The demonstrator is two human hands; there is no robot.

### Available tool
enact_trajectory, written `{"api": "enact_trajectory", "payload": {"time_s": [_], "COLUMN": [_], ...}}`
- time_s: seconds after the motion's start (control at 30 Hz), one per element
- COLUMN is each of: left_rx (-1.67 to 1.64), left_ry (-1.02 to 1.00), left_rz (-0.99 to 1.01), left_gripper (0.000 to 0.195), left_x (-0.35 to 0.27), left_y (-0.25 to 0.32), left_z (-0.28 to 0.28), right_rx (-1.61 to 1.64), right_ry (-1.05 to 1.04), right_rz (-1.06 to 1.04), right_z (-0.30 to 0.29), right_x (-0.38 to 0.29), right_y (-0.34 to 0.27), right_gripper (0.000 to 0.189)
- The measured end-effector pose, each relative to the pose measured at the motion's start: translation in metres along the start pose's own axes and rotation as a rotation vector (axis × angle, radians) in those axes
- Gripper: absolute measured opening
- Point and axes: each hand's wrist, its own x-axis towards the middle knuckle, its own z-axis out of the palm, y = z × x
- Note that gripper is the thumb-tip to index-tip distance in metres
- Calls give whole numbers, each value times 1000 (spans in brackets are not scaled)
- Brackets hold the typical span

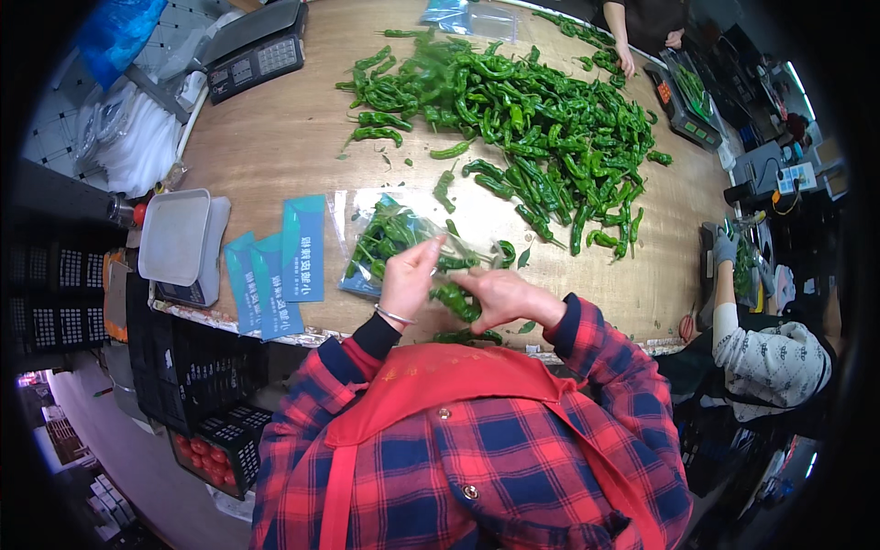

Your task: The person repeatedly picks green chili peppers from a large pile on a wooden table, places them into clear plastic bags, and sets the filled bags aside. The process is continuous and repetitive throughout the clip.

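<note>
A clear plastic bag [338,206] with green peppers [382,237] inside lies on the wooden table before me. My left hand [410,275] pinches the bag's edge near its mouth. At the bag's opening, my right hand [500,295] has its fingers around a green pepper [455,301]. More peppers show between and below the hands, partly hidden by them. A large heap of green peppers [543,117] spreads over the table beyond. Several blue-green printed cards [303,251] lie to the left of the bag, some overlapping.
A white scale [175,237] stands at the left table edge, a dark scale [258,65] at the back left. A co-worker's hand [624,60] is at the heap's far side, near another scale [687,113]. A gloved co-worker's hand [725,246] is at right. Crates stand lower left.
</note>
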Motion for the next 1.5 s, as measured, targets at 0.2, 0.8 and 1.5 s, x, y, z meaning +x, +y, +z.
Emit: {"api": "enact_trajectory", "payload": {"time_s": [0.2, 0.8, 1.5], "left_rx": [400, 43, 1196], "left_ry": [-52, 174, -10], "left_rz": [255, 268, 402], "left_gripper": [26, 26, 54], "left_x": [-24, -12, 14], "left_y": [-4, 30, -132], "left_z": [3, -11, -120], "right_rx": [1231, 452, 910], "right_ry": [-18, 539, 1691], "right_rz": [109, 66, 482], "right_z": [-2, -3, -51], "right_x": [27, 68, -309], "right_y": [14, -33, 208], "right_gripper": [48, 54, 22]}}
